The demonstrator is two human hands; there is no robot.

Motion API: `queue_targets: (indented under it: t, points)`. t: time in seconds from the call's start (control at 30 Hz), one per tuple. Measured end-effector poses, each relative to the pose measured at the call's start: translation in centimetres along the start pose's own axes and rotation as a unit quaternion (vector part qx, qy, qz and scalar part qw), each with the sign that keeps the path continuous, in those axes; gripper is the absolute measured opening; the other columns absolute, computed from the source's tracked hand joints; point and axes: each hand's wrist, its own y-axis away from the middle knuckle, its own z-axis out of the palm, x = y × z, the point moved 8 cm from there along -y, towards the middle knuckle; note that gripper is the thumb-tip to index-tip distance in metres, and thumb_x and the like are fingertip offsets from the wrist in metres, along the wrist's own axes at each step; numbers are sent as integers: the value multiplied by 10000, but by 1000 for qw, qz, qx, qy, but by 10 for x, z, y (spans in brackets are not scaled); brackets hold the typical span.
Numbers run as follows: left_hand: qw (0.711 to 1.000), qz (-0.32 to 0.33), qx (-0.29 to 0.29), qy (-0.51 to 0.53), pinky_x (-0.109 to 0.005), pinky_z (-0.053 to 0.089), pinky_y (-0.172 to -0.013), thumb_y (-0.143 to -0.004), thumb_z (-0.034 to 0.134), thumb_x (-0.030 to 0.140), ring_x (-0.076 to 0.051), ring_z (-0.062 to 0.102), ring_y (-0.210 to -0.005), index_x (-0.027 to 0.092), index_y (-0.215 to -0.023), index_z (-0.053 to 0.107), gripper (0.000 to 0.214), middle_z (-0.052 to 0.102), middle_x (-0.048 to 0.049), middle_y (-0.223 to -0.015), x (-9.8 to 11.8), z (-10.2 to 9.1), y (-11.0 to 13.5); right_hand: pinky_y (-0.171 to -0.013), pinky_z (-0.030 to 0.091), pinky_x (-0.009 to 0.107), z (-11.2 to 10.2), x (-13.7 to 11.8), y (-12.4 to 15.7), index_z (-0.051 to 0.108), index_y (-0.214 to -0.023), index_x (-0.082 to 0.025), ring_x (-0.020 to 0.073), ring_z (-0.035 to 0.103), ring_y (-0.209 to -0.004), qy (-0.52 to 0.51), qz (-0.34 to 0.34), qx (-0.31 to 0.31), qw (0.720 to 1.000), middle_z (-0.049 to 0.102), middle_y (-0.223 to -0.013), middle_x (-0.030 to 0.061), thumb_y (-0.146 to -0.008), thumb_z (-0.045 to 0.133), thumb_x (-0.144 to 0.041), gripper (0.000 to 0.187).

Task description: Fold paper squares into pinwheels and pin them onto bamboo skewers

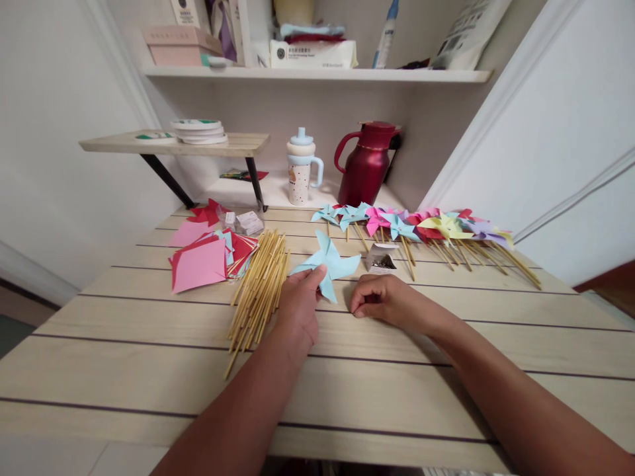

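Note:
Between the thumb and fingers of my left hand (303, 294) is a light blue paper pinwheel (330, 261), held above the table by its centre. No stick shows under it. My right hand (374, 295) is closed with its fingertips pinched low over the table, to the right of the pinwheel; anything in the pinch is too small or hidden. Just beyond the right hand stands a small open box (381, 259) with tiny dark metal pieces inside. A heap of thin wooden sticks (258, 284) lies left of my left hand.
Pink and red paper squares (201, 266) lie at the left. Finished pinwheels (446, 228) on sticks line the back right. Behind stand a tumbler (299, 173) and a red thermos jug (366, 168). A small raised shelf (243, 143) with tape rolls overhangs the back left.

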Motion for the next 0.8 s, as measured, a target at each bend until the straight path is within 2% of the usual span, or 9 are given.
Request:
queue_targets:
  t: [0.13,0.43,0.6,0.8]
  points:
    - [1000,-2,2,0,-240,414,-634,-572,841,271,-95,514,-601,140,-600,632,248,601,17,-611,0,0,0,-696,441,253,-3,1,-1,729,-748,-212,139,604,-728,22,-9,14,1000,692,-768,7,-813,643,-182,112]
    - [1000,-3,10,2,-251,427,-657,-548,858,279,-106,542,-619,137,-619,650,262,632,-4,-647,0,0,1,-716,470,280,-4,4,0,731,-793,-221,160,642,-763,26,7,13,1000,726,-809,15,-832,643,-262,104]
    - [1000,-2,12,5,-248,423,-642,-536,863,279,-106,539,-617,136,-610,649,268,628,-3,-641,0,0,1,-664,468,271,-3,11,0,717,-963,-220,138,611,-688,14,29,22,999,689,-777,2,-824,642,-256,162]
    - [1000,-1,11,4,-237,415,-623,-530,859,284,-97,524,-604,140,-593,642,268,618,8,-620,0,0,0,-624,449,253,-4,9,1,694,-810,-200,131,598,-664,10,34,21,999,682,-744,3,-807,641,-231,61]
